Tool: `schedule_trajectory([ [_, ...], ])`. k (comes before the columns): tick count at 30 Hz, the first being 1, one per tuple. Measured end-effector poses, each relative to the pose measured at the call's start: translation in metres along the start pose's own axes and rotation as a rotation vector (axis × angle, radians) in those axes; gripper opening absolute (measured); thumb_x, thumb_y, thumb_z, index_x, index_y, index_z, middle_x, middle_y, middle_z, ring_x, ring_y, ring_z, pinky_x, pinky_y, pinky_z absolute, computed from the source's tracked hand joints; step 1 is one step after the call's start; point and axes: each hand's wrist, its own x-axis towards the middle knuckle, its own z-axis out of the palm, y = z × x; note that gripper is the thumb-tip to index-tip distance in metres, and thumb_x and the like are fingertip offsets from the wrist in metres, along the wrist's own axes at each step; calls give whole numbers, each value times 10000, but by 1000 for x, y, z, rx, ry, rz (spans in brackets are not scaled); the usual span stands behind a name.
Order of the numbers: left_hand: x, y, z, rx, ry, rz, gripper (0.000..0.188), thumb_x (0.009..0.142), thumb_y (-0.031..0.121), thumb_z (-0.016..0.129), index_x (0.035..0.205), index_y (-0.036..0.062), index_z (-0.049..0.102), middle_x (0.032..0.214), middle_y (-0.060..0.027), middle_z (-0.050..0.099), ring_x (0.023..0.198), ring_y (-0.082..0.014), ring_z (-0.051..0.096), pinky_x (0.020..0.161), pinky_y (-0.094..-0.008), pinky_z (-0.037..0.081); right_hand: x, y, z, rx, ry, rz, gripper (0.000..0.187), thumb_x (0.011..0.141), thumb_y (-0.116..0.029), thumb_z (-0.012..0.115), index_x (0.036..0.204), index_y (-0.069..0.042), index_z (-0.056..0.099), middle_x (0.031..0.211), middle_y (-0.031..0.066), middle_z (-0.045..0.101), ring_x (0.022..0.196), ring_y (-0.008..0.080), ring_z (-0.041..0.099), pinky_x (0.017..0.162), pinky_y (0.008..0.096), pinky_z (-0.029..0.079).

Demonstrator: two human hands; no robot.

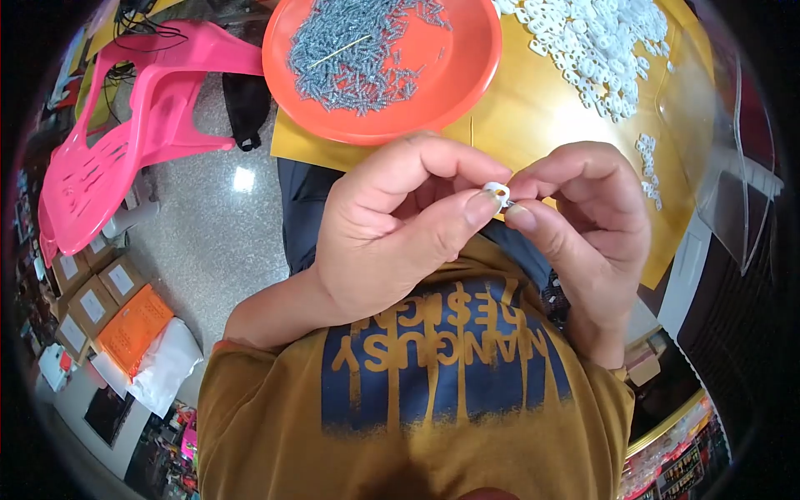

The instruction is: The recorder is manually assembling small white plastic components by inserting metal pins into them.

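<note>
In front of my chest, my left hand [400, 225] pinches a small white plastic ring-shaped piece [497, 190] between thumb and forefinger. The hole in the piece faces up toward me. My right hand [596, 229] is closed in a pinch right against the piece's right side. A tiny dark bit shows by the right thumb tip, too small to name. Beyond my hands, a round orange-red basin [462, 79] holds a heap of small grey metal parts [350, 62], like springs or screws. Many loose white plastic pieces [596, 46] are piled at the far right.
A yellow tabletop [533, 108] carries the basin and the pile. A short row of white pieces [648, 171] lies near its right side. To the left stand a pink plastic chair [142, 108], cardboard boxes [93, 304] and an orange package [137, 329] on the floor.
</note>
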Motion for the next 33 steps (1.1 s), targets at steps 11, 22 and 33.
schedule_trajectory([
  [11, -5, 2, 2, 45, 15, -8, 162, 842, 32, 520, 998, -11, 521, 789, 8, 539, 631, -5, 444, 525, -142, 351, -4, -2, 2, -101, -2, -9, 289, 711, 90, 611, 944, 16, 457, 864, 84, 539, 797, 129, 535, 732, 230, 427],
  [22, -8, 0, -2, 133, 9, 25, 157, 832, 30, 533, 983, -15, 532, 787, -4, 528, 631, -14, 453, 538, -146, 364, -5, -5, 2, -250, -47, -46, 270, 711, 98, 604, 935, 29, 469, 856, 92, 545, 790, 137, 544, 730, 232, 428],
  [33, -9, 3, -9, 549, -96, 176, 162, 812, -9, 532, 972, -29, 521, 857, -58, 469, 572, -39, 473, 498, -158, 388, -6, -11, 5, -745, -90, -363, 240, 672, 121, 617, 863, 40, 494, 771, 127, 567, 693, 182, 560, 621, 254, 440],
])
